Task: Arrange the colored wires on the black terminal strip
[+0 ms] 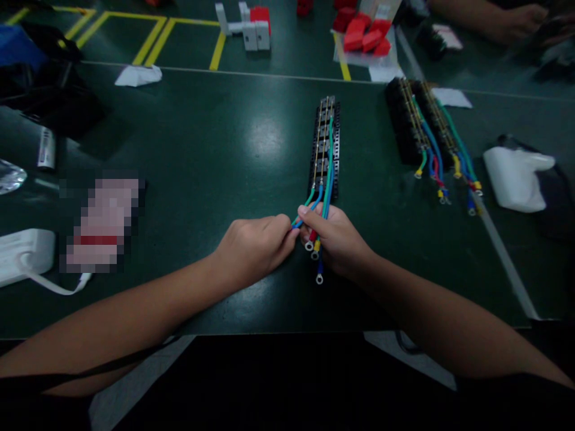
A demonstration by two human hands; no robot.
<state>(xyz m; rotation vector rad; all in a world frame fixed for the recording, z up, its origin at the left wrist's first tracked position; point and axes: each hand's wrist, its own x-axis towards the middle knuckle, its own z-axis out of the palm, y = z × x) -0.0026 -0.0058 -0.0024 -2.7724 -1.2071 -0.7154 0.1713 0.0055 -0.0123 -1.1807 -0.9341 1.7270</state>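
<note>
A long black terminal strip (324, 143) with brass-coloured rods lies on the green table, pointing away from me. Green and blue wires (331, 161) run from it toward my hands. My left hand (260, 242) is closed, pinching the ends of a green and a blue wire between thumb and fingers. Around the wire bundle just beside it, my right hand (339, 236) is closed, thumb on top. Ring terminals (315, 254) with red, yellow and blue sleeves hang out below the right hand. The wire ends inside the left fingers are hidden.
Two similar wired strips (417, 123) lie at the right, near a white object (518, 176). A blurred-out phone (105, 221) and a white power strip (27, 254) are at left. Red parts (366, 36) sit at the back; another person's hand (516, 24) shows at top right.
</note>
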